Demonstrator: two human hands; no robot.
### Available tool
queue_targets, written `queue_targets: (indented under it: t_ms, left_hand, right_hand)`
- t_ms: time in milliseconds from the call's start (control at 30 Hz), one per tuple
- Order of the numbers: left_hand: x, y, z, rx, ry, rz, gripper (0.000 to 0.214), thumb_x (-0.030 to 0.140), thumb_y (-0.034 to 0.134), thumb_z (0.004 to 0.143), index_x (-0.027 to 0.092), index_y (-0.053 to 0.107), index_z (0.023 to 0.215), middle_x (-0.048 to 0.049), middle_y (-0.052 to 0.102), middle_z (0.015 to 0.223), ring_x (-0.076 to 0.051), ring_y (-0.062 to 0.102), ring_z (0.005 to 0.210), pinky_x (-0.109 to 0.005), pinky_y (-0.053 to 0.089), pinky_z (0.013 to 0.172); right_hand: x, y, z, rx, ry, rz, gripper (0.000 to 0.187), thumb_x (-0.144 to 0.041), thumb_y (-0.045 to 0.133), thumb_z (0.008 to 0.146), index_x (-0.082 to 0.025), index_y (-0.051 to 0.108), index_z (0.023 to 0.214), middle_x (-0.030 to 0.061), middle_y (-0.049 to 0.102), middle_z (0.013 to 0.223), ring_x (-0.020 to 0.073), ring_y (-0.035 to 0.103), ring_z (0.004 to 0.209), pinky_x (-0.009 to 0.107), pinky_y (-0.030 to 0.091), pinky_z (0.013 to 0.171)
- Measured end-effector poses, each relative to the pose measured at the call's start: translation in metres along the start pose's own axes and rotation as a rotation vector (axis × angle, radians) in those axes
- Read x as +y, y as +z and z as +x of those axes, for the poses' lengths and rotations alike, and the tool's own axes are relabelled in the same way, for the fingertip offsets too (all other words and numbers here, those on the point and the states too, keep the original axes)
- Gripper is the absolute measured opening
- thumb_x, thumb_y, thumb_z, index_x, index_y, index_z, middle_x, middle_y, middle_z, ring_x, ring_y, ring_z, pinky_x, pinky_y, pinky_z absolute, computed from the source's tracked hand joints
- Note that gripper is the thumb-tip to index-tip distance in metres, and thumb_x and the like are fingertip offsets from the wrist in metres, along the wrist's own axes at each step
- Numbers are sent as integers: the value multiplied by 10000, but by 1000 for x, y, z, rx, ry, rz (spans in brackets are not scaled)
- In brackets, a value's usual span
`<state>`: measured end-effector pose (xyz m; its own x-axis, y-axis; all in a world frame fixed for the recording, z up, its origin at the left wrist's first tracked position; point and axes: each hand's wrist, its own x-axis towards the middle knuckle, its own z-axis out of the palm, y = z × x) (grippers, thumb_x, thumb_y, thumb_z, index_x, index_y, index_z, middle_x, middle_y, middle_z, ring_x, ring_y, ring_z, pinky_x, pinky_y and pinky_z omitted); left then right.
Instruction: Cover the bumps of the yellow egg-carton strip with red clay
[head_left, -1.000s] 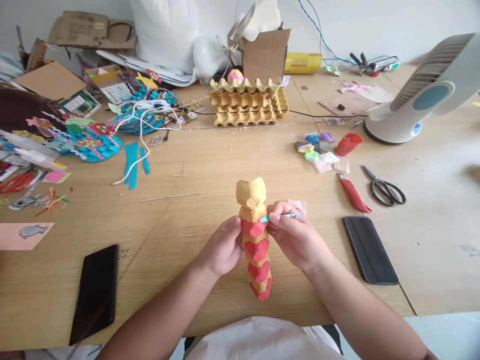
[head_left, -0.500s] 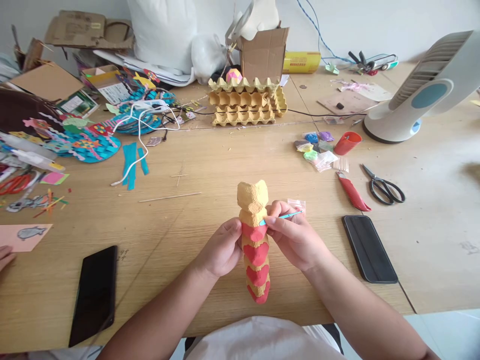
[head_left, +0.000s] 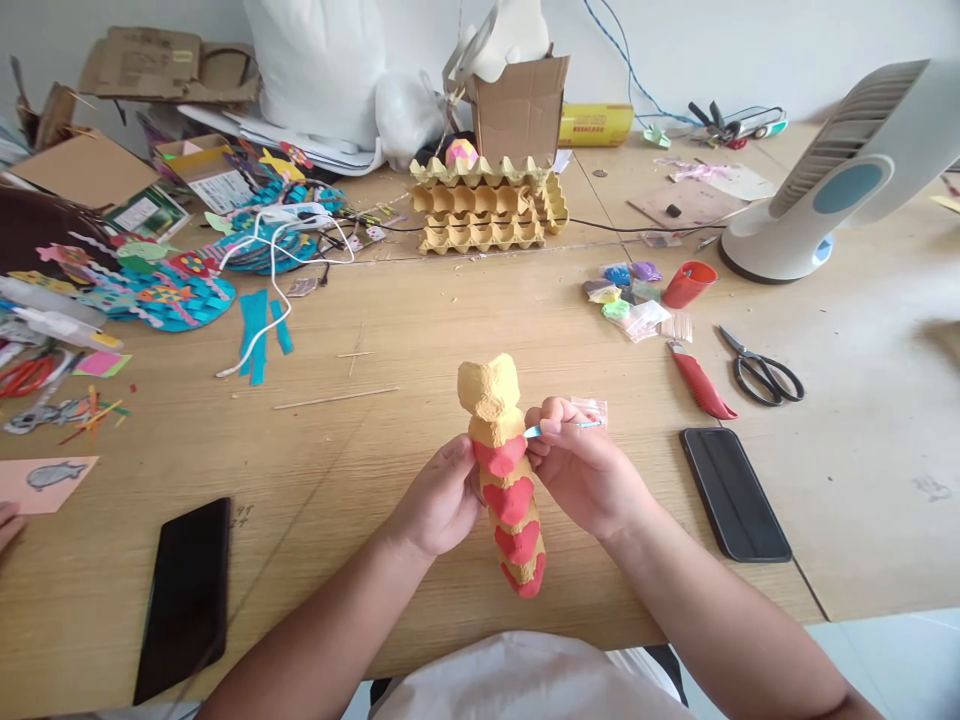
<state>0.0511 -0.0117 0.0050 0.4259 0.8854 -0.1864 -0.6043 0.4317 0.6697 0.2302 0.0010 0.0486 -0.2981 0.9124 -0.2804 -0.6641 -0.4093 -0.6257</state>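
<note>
A long strip of egg carton (head_left: 491, 390) is held up over the table, its far cups bare yellow and the nearer ones covered with red clay (head_left: 511, 499). My left hand (head_left: 441, 500) grips the strip's left edge, thumb on top and fingers hidden beneath. Pinched in my right hand (head_left: 585, 465) is a thin blue modelling tool (head_left: 568, 428). Its flat tip meets the right edge of the uppermost red patch. Some of my right fingers are tucked behind the strip, partly hidden.
Right of my hands lie a phone (head_left: 735, 495), a red utility knife (head_left: 702, 380), scissors (head_left: 761, 368) and a red cup (head_left: 688, 284) beside bagged clay. Another phone (head_left: 184, 598) is at left, near another person's hand (head_left: 9, 522). Egg cartons (head_left: 480, 235) and a fan (head_left: 832, 205) stand farther back.
The egg carton strip has tilted, its far end swinging left and its near end slightly right. The blue tool's tip has moved from the strip's upper face to its right edge.
</note>
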Motion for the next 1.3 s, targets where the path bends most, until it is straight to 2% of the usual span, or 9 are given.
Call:
queue_targets:
  t_ms: [200, 300, 433, 533, 667, 833, 1000, 1100, 1300]
  left_hand:
    - [-1, -1, 0, -5, -10, 22, 534, 665, 849, 862, 193, 830, 1111, -85, 788, 941, -242, 720, 826, -318, 549, 687]
    - [-1, 0, 0, 11, 0, 10, 500, 649, 871, 848, 185, 835, 1028, -75, 784, 932, -220, 710, 822, -308, 559, 721]
    - [-1, 2, 0, 1, 2, -10, 514, 654, 866, 850, 186, 839, 1061, -82, 791, 982, -231, 719, 889, -325, 579, 805]
    - [1, 4, 0, 21, -16, -20, 553, 664, 871, 838, 179, 832, 1102, -80, 780, 960, -223, 697, 821, -321, 570, 736]
    - [2, 4, 1, 115, -54, -92, 488, 641, 891, 828, 182, 795, 961, -45, 727, 821, -196, 653, 706, -300, 545, 643]
    - [5, 1, 5, 191, -141, -185, 491, 667, 893, 808, 205, 760, 910, -18, 669, 731, -197, 621, 626, -315, 539, 596]
    - [8, -3, 11, 251, -131, -248, 386, 594, 866, 877, 226, 760, 917, -9, 686, 748, -196, 626, 641, -315, 536, 622]
    - [9, -4, 13, 248, -147, -264, 370, 581, 873, 876, 232, 754, 906, 3, 685, 737, -186, 624, 637, -309, 516, 633]
    - [9, -5, 13, 210, -213, -238, 409, 641, 847, 874, 240, 779, 925, -17, 695, 742, -182, 589, 597, -319, 460, 618]
  right_hand:
    - [2, -1, 1, 8, 5, -72, 429, -353, 1023, 661, -215, 617, 646, -39, 551, 695, 137, 463, 705, 289, 351, 689]
    - [3, -2, 1, 2, 25, -99, 446, -364, 1025, 666, -216, 605, 648, -38, 572, 692, 135, 480, 693, 292, 338, 682]
    - [5, -2, 1, -13, 36, -107, 457, -375, 1028, 684, -215, 600, 668, -39, 586, 705, 129, 496, 689, 290, 339, 678]
    - [4, -2, 2, -28, 7, -86, 453, -396, 1022, 706, -217, 607, 684, -45, 571, 689, 122, 476, 673, 280, 346, 667]
    - [-4, -5, 4, -33, -73, -52, 390, -401, 1000, 752, -240, 645, 768, -67, 526, 619, 117, 438, 623, 264, 356, 635]
    - [-10, -13, 15, 65, -137, -124, 369, -364, 996, 743, -252, 653, 821, -48, 625, 680, 124, 540, 684, 248, 444, 670]
    - [-7, -19, 22, 102, -167, -228, 339, -398, 961, 762, -254, 660, 825, -15, 706, 760, 150, 636, 766, 285, 526, 745]
    - [-6, -19, 22, 89, -168, -248, 331, -418, 959, 757, -251, 677, 804, -6, 724, 754, 158, 653, 753, 302, 533, 739]
    - [-8, -23, 19, -12, -144, -376, 355, -465, 991, 753, -253, 741, 889, 11, 770, 740, 190, 715, 763, 328, 541, 726]
